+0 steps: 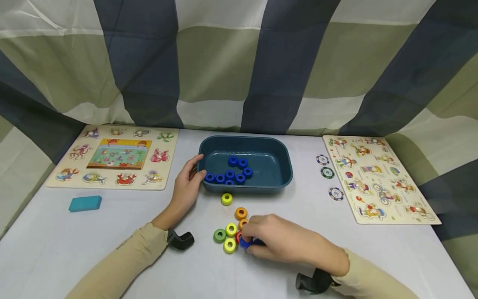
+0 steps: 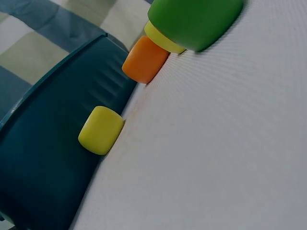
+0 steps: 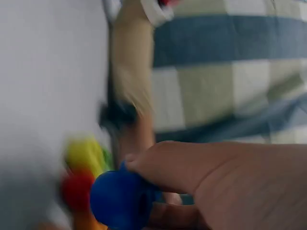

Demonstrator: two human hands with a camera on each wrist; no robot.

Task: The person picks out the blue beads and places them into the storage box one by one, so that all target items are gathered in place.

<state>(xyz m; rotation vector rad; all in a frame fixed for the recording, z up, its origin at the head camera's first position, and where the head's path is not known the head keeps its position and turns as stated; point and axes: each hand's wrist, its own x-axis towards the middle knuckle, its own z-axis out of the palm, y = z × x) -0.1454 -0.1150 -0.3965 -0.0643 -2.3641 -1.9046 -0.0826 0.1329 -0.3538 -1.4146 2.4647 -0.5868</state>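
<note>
A dark teal plastic basin [image 1: 261, 189] stands at the middle of the table with several blue rings [image 1: 240, 179] inside. My left hand [image 1: 186, 187] holds the basin by its left rim. Low in the middle, my right hand [image 1: 280, 238] pinches a blue ring [image 3: 115, 200] between thumb and fingers; more blue shows under the fingers. Close by lie a green ring [image 1: 219, 236], several yellow rings [image 1: 229, 246], orange rings [image 1: 241, 213] and a red ring [image 3: 78, 190], partly hidden. One yellow ring [image 2: 100, 130] sits just before the basin's front wall.
A sea-animal puzzle board [image 1: 158, 137] lies at the left, a teal block [image 1: 85, 203] in front of it. Another puzzle board [image 1: 401, 207] lies at the right, with poker chips [image 1: 327, 172] along its left edge. A checked curtain [image 1: 218, 66] hangs behind the table.
</note>
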